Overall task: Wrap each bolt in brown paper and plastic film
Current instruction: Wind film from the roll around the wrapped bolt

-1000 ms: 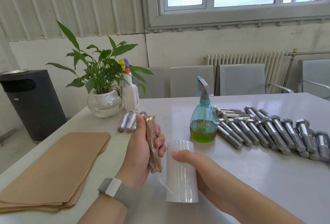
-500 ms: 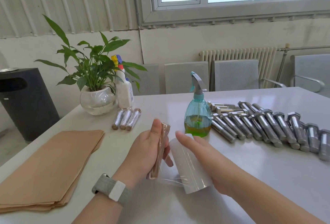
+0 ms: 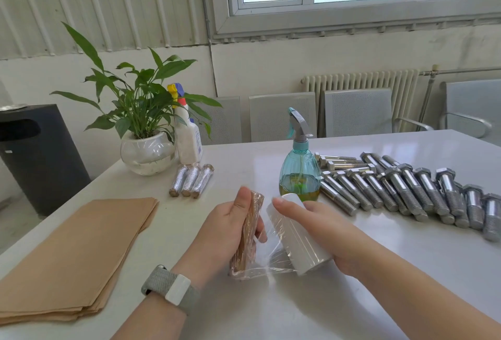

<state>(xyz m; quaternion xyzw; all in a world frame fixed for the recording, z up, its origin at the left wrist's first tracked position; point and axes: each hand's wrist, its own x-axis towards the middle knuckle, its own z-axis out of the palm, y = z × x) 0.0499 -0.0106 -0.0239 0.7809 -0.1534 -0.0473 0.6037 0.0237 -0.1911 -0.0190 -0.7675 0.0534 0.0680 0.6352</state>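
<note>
Left hand [image 3: 227,227] grips the paper-wrapped bolt [image 3: 248,231] upright; right hand [image 3: 322,231] cradles the tilted film roll [image 3: 294,242], film [image 3: 267,261] stretched between.

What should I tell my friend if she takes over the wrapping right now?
Left hand grips the paper-wrapped bolt, film partly around it.
Right hand holds the film roll, film stretched across to the bolt.
Done: three wrapped bolts lie by the plant pot.
Left: finish this bolt, then the bare bolts on the right, using the brown paper stack on the left.
</note>
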